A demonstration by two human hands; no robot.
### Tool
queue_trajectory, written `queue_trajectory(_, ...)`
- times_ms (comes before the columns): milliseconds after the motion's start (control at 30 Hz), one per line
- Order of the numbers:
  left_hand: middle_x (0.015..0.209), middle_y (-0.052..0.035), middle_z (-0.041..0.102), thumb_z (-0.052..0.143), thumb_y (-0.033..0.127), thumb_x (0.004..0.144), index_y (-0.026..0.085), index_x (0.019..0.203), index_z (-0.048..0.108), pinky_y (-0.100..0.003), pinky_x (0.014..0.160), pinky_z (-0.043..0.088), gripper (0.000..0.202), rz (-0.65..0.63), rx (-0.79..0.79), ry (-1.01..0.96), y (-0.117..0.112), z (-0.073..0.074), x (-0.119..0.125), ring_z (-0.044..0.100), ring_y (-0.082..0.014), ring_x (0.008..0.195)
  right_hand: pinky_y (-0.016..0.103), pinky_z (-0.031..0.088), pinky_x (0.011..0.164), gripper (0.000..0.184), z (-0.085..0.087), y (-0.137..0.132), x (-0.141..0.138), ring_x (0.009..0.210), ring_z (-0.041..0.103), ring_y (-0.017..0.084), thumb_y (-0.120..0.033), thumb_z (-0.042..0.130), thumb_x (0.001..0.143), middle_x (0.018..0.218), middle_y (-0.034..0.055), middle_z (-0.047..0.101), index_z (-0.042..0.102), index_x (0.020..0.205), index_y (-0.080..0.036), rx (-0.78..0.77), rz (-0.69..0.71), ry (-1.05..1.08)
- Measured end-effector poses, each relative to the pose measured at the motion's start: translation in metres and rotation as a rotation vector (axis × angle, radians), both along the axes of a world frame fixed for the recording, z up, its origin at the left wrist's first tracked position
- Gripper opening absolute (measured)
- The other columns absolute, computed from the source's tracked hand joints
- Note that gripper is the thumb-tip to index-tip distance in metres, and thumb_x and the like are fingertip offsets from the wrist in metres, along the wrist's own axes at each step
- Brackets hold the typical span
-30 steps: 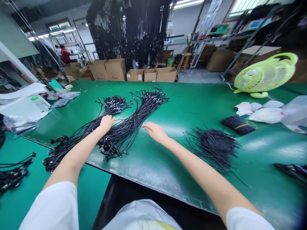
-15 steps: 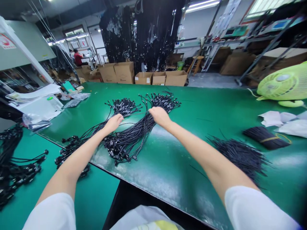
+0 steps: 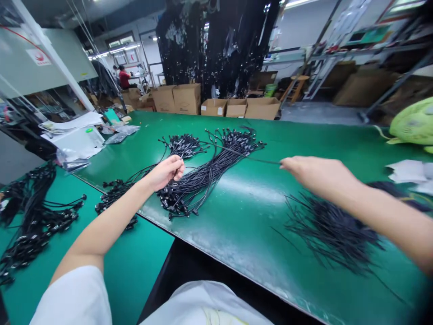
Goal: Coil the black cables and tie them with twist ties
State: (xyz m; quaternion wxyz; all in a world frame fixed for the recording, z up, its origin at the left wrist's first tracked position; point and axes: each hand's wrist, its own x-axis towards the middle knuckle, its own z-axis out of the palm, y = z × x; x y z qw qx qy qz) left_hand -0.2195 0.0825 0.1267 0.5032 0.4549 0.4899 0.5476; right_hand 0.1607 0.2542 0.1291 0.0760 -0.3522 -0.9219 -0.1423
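My right hand (image 3: 304, 169) is stretched out over the green table, pinching one end of a thin black strand (image 3: 260, 160). The strand runs left toward a thick bundle of black cables (image 3: 209, 169) with small connectors at both ends. My left hand (image 3: 168, 172) has its fingers curled in, close to the bundle's left side; what it holds, if anything, is too small to make out. Behind that hand lies a second cable bundle (image 3: 185, 145). Under my right forearm spreads a loose pile of thin black strips (image 3: 338, 230).
More black cables (image 3: 34, 225) lie on the lower green surface at left. Papers (image 3: 76, 128) and plastic bags stand at the table's left end. A yellow-green fan (image 3: 414, 122) is at the right edge. Cardboard boxes (image 3: 186, 99) line the far side; a person in red sits beyond.
My right hand has moved right, away from the cable bundle, with the strand stretched out behind it. My left hand has shifted slightly and its fingers are more curled. The view has turned slightly left.
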Motion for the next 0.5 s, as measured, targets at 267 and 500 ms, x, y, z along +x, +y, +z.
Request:
queue_trajectory(267, 0.077, -0.0007, 0.066, 0.042, 0.041, 0.097, 0.019, 0.096, 0.059, -0.031, 0.085, 0.045, 0.028, -0.366, 0.095, 0.454, -0.013, -0.045, 0.136, 0.059, -0.0148, 0.079, 0.027, 0.022, 0.051, 0.019, -0.007, -0.129, -0.024, 0.072, 0.059, 0.016, -0.023, 0.045, 0.098, 0.084, 0.0061, 0.065, 0.063, 0.095, -0.017, -0.139, 0.263, -0.072)
queue_trajectory(500, 0.049, 0.0105, 0.026, 0.061, 0.034, 0.090, 0.008, 0.089, 0.066, -0.012, 0.038, 0.029, 0.027, -0.413, -0.241, -0.332, -0.046, -0.032, 0.127, 0.020, -0.0031, 0.040, 0.024, 0.035, 0.058, 0.027, -0.021, -0.090, 0.041, 0.081, 0.062, 0.017, -0.039, 0.047, 0.096, 0.100, 0.0056, 0.067, 0.062, 0.106, -0.019, -0.264, 0.092, 0.210)
